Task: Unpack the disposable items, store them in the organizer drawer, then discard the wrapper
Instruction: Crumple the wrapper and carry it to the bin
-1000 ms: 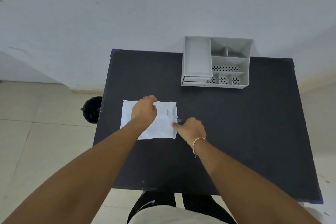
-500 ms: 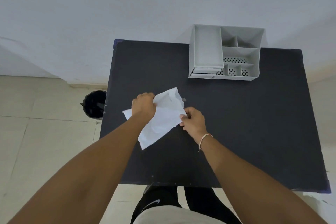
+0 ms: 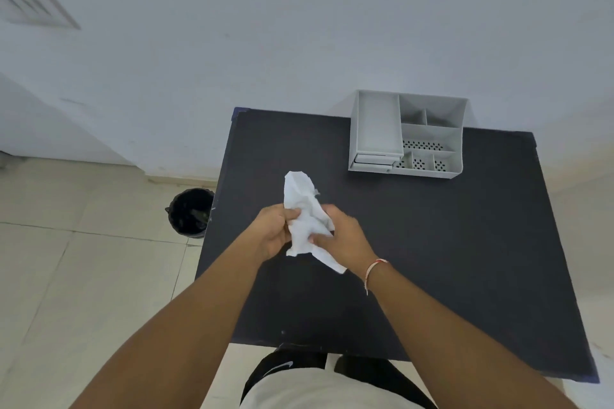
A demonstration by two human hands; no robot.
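A crumpled white wrapper [image 3: 304, 212] is held up above the black table [image 3: 432, 242], pinched between both hands. My left hand [image 3: 272, 231] grips its left side and my right hand [image 3: 345, 237] grips its lower right. A small grey bit sticks out at the wrapper's upper right edge. The grey organizer [image 3: 407, 134] stands at the table's far side against the wall, with a long tray, several small compartments and a shut drawer at its front left. I cannot see any disposable items.
A black waste bin [image 3: 191, 212] with a dark liner stands on the tiled floor just left of the table. The white wall runs behind the table. My legs show under the near table edge.
The wrapper lay flat on the table a second ago. Both hands lifted it and bunched it into a crumpled upright shape. The view shifted left and the bin came fully into sight.
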